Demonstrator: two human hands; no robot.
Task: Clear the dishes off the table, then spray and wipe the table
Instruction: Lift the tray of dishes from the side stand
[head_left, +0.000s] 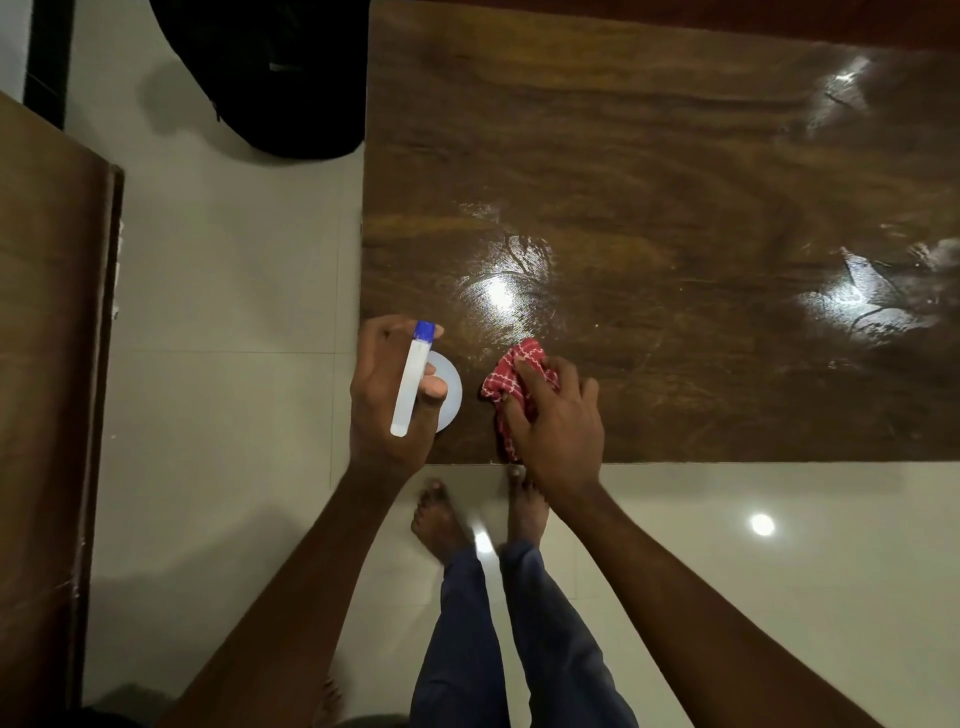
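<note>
- The fingers (435, 388) of the left hand (382, 400) are curled round a spray bottle (412, 382), holding it over the near left corner of the surface (649, 171).
- The bottle is seen from above: a long white head with a blue tip (425, 329) pointing away from the person, and a round pale body (451, 397) showing below the hand.
- The view straight down gives no look inside the bottle, so I cannot tell how much liquid it holds.
- The fingers (537, 370) of the right hand (558, 423) are bent over a bunched red-and-white checked cloth (511, 370), gripping it and pressing it onto the surface.
- The cloth lies just beside the bottle, to its right, close to the near edge; a strip of it runs under the palm toward that edge.
- The surface is dark, glossy brown wood. Wet streaks (506, 291) shine just beyond the two hands, and more wet streaks gleam toward the far right.
- No dishes show on the part of the surface in view.
- Below the near edge are the person's bare feet (441, 519) and blue trousers (467, 649) on a pale tiled floor (218, 312).
- A black bag (275, 78) sits on the floor beside the far left corner of the surface.
- Another brown wooden top (47, 364) fills the left margin, well apart from the hands.
</note>
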